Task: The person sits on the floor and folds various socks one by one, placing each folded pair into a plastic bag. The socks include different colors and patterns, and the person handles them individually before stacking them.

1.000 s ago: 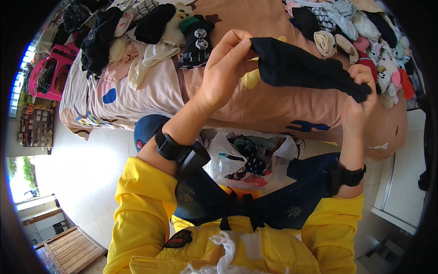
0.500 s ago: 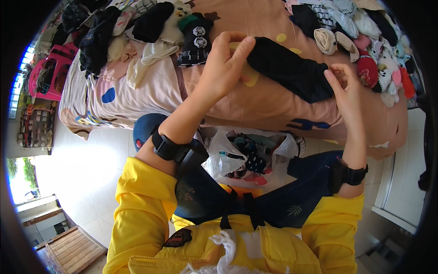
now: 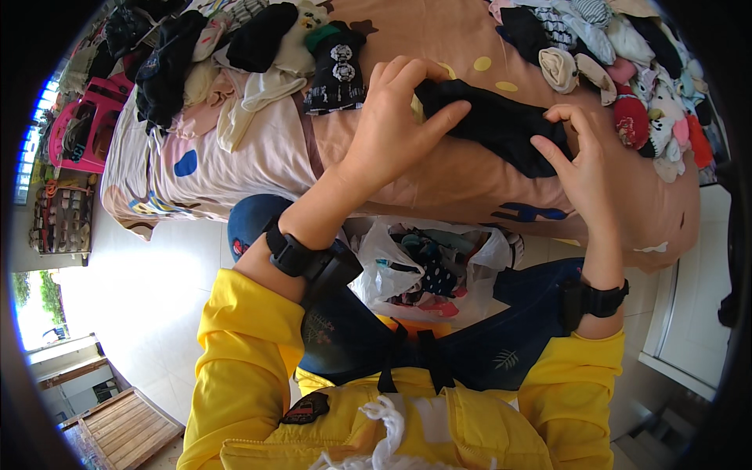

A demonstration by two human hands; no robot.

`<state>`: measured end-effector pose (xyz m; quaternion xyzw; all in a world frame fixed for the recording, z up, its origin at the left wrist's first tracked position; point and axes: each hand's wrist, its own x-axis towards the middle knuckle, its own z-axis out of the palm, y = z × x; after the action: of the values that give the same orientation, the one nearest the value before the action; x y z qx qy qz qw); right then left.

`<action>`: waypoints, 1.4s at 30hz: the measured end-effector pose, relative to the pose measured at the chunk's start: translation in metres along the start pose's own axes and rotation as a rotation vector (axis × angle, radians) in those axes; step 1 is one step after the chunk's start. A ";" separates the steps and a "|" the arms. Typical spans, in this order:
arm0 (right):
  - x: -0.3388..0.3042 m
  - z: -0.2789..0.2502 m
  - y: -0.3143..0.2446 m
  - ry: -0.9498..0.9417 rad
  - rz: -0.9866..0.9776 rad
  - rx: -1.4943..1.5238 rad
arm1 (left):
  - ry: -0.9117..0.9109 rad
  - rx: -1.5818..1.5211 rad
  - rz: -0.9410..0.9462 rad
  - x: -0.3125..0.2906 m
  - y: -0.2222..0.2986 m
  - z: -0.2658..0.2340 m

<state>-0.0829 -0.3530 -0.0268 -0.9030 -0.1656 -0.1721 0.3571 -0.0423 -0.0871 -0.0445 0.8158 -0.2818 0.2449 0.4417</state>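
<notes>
While our left hand (image 3: 399,110), at twelve o'clock, curves over one end of the black sock (image 3: 501,121), our right hand (image 3: 583,153) meets its other end at two o'clock, thumb and forefinger parted. Sock sits between our hands, over the patterned cover (image 3: 439,31), toward half past one. Whether either hand pinches fabric, we cannot quite tell. Sock heap (image 3: 599,43) at two o'clock, garment heap (image 3: 262,39) at eleven.

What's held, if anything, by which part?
Black sock: left hand at its left end, right hand at its right end; whether either grips it can't be told.
</notes>
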 end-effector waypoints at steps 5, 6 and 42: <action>-0.002 0.005 0.003 0.024 0.069 0.131 | 0.035 -0.197 -0.174 0.000 0.000 0.003; -0.002 0.006 0.003 0.038 0.035 0.127 | 0.035 -0.232 -0.194 0.001 0.000 0.003; 0.006 -0.034 0.026 0.482 0.324 0.546 | -1.116 -1.027 0.004 -0.021 0.042 0.002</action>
<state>-0.0728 -0.3939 -0.0162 -0.7231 0.0277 -0.2700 0.6352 -0.0856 -0.1025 -0.0346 0.5099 -0.5438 -0.3654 0.5575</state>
